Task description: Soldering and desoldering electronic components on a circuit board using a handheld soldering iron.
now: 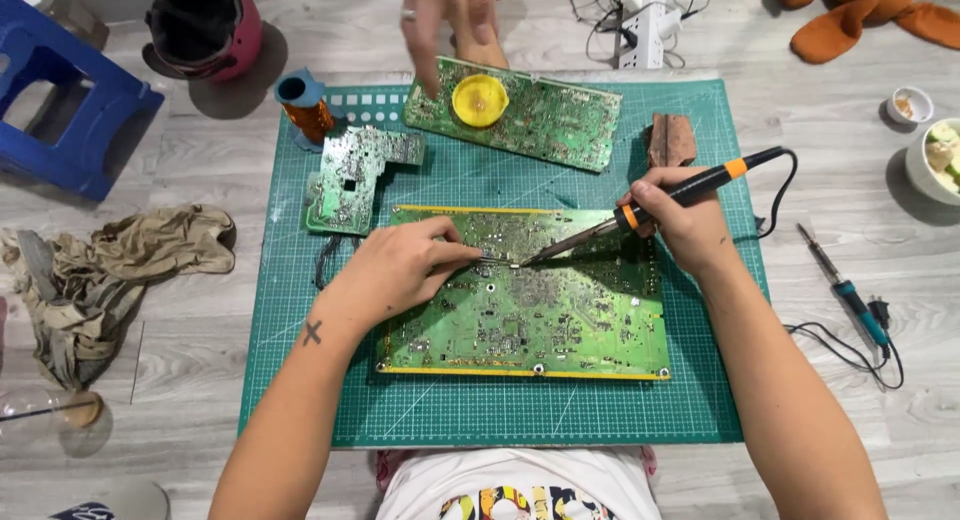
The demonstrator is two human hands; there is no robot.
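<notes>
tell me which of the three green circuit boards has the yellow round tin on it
The far circuit board, lying at the mat's top edge, carries the yellow round tin. The small board and the large near board carry none.

My bare forearms, no sleeves, small dark cross-shaped tattoo on my left hand's (400,268) wrist, white printed shirt, right hand (680,220) ringless

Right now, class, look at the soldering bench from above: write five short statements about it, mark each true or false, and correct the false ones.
1. The right hand holds a soldering iron. True.
2. The iron's tip meets the large circuit board. True.
3. The left hand rests on the blue stool. False: it rests on the large board.
4. The cutting mat is red. False: it is green.
5. A yellow round tin sits on the far circuit board. True.
</notes>
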